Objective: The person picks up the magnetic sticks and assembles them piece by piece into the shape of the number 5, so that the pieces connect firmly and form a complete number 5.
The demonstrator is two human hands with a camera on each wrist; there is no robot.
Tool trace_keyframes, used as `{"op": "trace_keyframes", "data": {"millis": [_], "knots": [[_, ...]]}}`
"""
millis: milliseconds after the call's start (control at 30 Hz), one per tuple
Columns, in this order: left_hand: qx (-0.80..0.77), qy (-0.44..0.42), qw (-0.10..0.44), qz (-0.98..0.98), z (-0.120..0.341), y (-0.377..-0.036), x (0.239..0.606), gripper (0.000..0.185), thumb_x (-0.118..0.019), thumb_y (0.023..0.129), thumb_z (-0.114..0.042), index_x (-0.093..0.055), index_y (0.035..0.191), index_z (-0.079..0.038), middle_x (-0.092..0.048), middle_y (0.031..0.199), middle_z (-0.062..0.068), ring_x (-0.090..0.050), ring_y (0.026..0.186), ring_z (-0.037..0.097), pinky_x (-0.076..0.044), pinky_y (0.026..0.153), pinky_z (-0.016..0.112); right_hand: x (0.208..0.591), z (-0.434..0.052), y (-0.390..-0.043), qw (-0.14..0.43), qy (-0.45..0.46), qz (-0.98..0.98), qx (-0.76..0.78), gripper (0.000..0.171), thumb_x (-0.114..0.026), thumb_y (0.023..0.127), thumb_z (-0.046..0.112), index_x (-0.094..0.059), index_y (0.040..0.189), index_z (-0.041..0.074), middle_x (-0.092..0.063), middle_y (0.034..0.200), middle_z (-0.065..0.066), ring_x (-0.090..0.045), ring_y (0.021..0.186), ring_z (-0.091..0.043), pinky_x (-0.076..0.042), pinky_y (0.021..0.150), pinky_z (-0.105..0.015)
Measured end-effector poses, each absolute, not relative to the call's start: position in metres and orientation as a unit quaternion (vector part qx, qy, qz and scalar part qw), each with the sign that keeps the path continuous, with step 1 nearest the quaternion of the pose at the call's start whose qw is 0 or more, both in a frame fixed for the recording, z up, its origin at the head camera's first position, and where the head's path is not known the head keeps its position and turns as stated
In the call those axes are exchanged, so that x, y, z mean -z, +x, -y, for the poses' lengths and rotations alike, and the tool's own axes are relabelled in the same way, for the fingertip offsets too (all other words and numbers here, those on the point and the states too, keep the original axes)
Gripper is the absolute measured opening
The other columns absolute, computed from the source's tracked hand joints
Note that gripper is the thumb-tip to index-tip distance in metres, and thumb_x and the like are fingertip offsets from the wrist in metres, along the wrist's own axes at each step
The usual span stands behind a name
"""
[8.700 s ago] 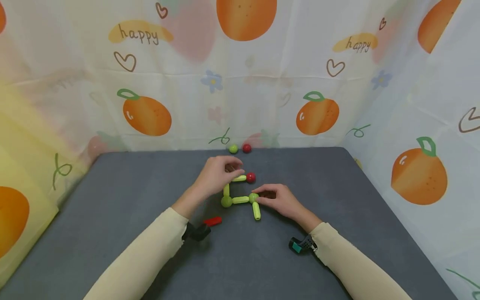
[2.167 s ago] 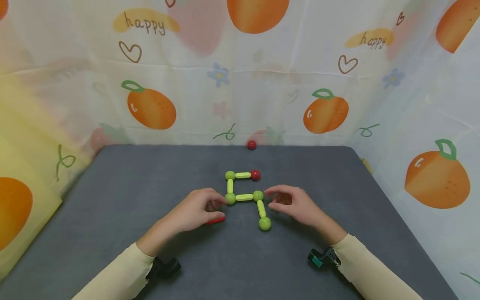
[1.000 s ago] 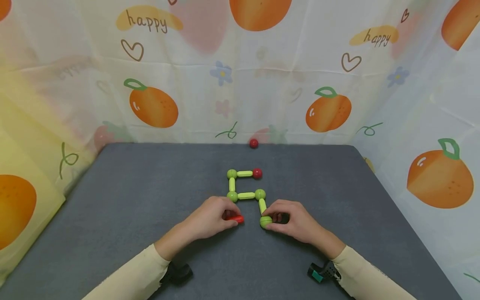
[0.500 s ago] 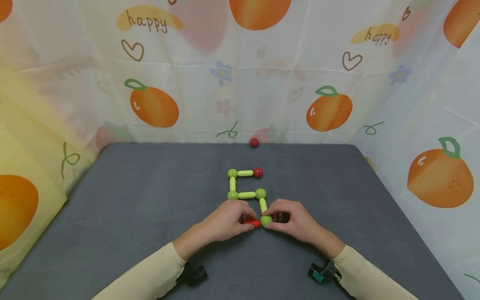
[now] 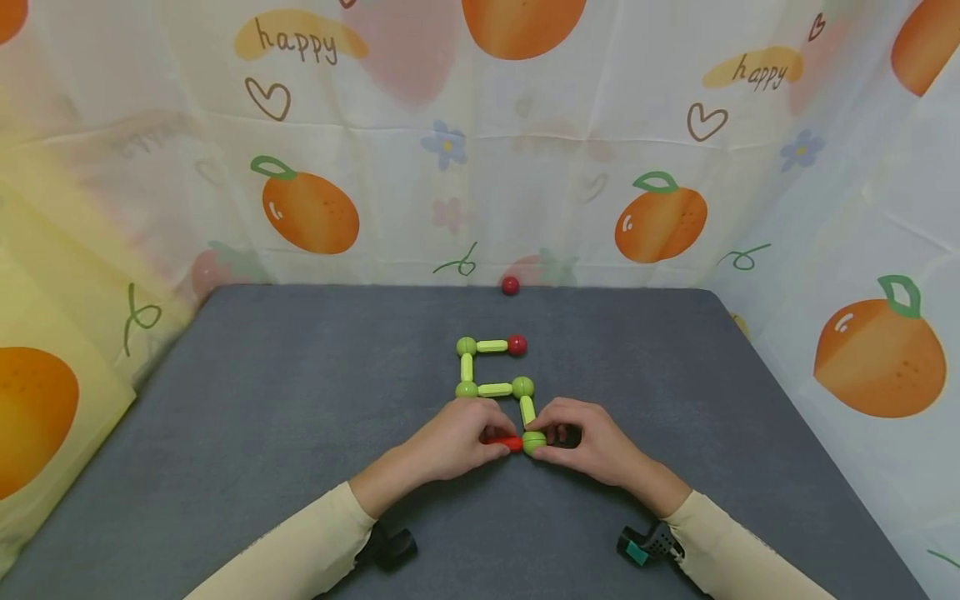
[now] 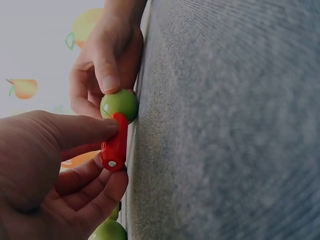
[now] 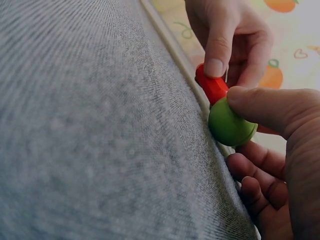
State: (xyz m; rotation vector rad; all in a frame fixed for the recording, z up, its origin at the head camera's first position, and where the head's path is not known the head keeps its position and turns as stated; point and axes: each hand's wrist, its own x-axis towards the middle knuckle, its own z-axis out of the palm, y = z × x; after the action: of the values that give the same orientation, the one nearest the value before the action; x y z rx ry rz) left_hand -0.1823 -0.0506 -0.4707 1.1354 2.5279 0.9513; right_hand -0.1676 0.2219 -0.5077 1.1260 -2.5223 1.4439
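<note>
My left hand (image 5: 459,439) pinches a red magnetic rod (image 6: 115,145) between thumb and fingers, low over the table. The rod's far end meets a green ball (image 7: 231,122), which my right hand (image 5: 588,442) grips between thumb and fingertips. From that ball a yellow-green rod (image 5: 527,410) runs up to another green ball (image 5: 522,387). Further yellow-green rods and green balls continue the chain left, then up, then right, where it finishes at a red ball (image 5: 517,345). In the left wrist view, a small silvery tip shows on the red rod's near end.
A loose red ball (image 5: 510,286) sits at the far edge of the dark grey table (image 5: 315,358). Behind it hangs a white curtain (image 5: 540,183) printed with oranges. Each wrist wears a black strap device, such as the one on the right (image 5: 647,546).
Since earlier, a green ball from the far edge has joined the chain's lower end. My left hand has picked up the red rod and carried it right against that ball, which my right hand grips.
</note>
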Motion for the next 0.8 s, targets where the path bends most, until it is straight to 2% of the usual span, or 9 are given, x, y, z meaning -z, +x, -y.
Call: {"op": "trace_keyframes", "data": {"millis": [300,467,600,800], "knots": [[-0.333,0.385,0.102,-0.855,0.054,-0.186,0.468,0.012,-0.085,0.097,-0.012,-0.085,0.109,-0.012,-0.071,0.093,-0.009,-0.061,0.076,0.004,-0.053,0.071,0.026,0.508,-0.221,-0.169,0.017,0.367,0.806,-0.465,0.030,-0.091,0.091,0.011,-0.081,0.118,0.021,-0.071,0.101,0.005,-0.063,0.079,-0.016,-0.055,0.068,-0.035],[-0.352,0.362,0.078,-0.859,0.062,-0.197,0.455,0.018,-0.083,0.098,-0.013,-0.083,0.115,-0.009,-0.072,0.097,-0.008,-0.064,0.080,0.005,-0.056,0.074,0.029,0.505,-0.218,-0.168,0.018,0.369,0.800,-0.473,0.031,-0.091,0.087,0.000,-0.081,0.115,0.012,-0.072,0.099,-0.002,-0.062,0.077,-0.022,-0.054,0.065,-0.040],[-0.355,0.335,0.053,-0.871,0.065,-0.220,0.440,0.018,-0.081,0.100,-0.015,-0.082,0.117,-0.010,-0.073,0.100,-0.007,-0.066,0.086,0.009,-0.057,0.079,0.032,0.488,-0.210,-0.162,0.009,0.360,0.800,-0.480,0.030,-0.090,0.084,-0.007,-0.081,0.110,0.004,-0.072,0.096,-0.009,-0.061,0.076,-0.029,-0.053,0.065,-0.044],[-0.333,0.310,0.034,-0.890,0.060,-0.276,0.431,0.018,-0.074,0.105,-0.016,-0.081,0.121,-0.010,-0.073,0.109,0.000,-0.066,0.095,0.016,-0.057,0.084,0.037,0.510,-0.217,-0.167,0.009,0.355,0.804,-0.477,0.032,-0.091,0.086,0.000,-0.082,0.114,0.013,-0.072,0.098,-0.001,-0.061,0.076,-0.024,-0.053,0.065,-0.040]]}}
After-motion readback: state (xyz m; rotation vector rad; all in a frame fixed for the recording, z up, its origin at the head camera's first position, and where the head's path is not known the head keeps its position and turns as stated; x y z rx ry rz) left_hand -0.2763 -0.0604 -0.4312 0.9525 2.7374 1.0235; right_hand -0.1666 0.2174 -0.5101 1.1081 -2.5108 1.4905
